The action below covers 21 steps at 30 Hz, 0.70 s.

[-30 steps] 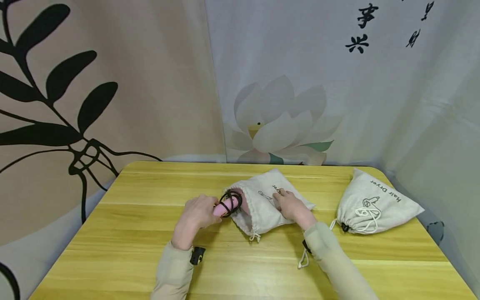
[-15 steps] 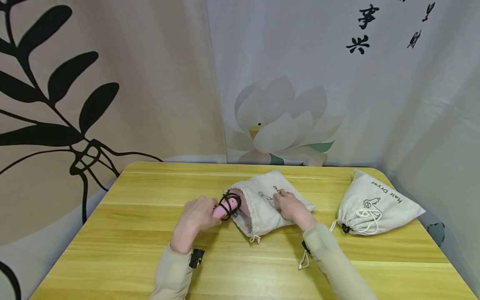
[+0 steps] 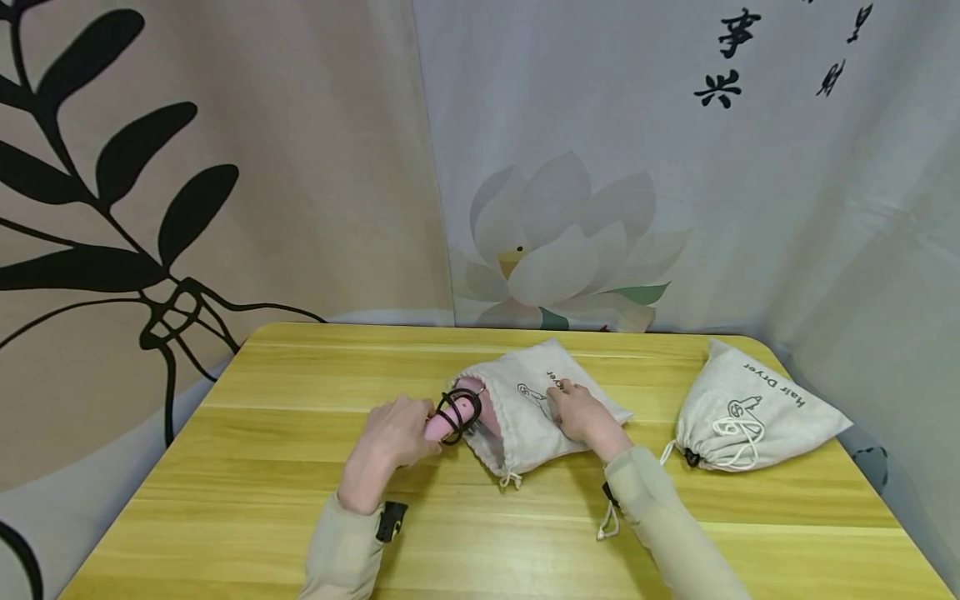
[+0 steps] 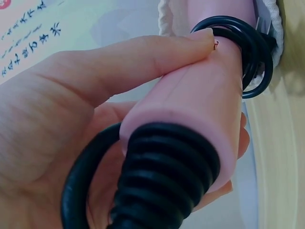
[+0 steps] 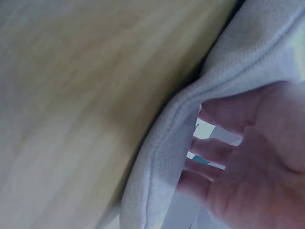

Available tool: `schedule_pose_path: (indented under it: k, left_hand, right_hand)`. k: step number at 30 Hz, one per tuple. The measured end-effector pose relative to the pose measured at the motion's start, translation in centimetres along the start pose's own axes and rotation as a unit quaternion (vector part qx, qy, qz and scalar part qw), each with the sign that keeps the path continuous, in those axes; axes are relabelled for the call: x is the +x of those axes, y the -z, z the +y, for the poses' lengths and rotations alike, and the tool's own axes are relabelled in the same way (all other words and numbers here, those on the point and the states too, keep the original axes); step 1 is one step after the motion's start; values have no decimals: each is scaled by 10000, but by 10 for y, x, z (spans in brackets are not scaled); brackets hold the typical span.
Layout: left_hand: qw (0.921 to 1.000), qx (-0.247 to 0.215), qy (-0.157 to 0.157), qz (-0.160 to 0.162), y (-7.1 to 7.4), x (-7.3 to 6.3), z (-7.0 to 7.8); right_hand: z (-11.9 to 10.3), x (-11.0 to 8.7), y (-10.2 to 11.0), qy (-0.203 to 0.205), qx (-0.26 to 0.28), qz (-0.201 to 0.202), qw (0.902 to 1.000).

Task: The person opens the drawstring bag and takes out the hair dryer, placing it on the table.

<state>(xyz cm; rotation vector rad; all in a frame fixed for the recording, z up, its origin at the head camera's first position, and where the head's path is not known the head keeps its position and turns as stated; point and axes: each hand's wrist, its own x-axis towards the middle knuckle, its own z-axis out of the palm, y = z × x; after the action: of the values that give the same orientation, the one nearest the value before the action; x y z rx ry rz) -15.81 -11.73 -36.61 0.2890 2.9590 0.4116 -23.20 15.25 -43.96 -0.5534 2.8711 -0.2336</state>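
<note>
My left hand (image 3: 393,429) grips the handle of a pink hair dryer (image 3: 446,421), with the thumb laid along it in the left wrist view. A black power cord (image 4: 257,59) loops around the handle, and a ribbed black sleeve (image 4: 169,167) comes out of its end. The rest of the dryer sits inside a pale drawstring bag (image 3: 525,450), whose mouth gapes toward the left. On top of that bag, my right hand (image 3: 585,415) holds the cloth with bent fingers; the bag's fold lies right at its fingertips in the right wrist view.
A second drawstring bag (image 3: 757,417), printed "Hair Dryer" and drawn closed, lies at the right of the wooden table (image 3: 300,375). A white cord loop (image 3: 609,521) lies by the right sleeve. Behind the table hangs a printed curtain (image 3: 337,167).
My left hand and the dryer handle have shifted very slightly down and toward the left, and the cord loops tilt a little lower. My right hand and the bag under it stay in place.
</note>
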Motion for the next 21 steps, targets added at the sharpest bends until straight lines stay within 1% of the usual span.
schedule_pose_path:
  k: [8,21]
  left_hand:
    - [9998,31,107,-160,1,-3,3]
    - [9996,-54,89,-268,5,-9,5]
  right_hand:
    - [0,0,1,6,14,39,10000]
    - [-1,1,1,-25,-42,-1,10000]
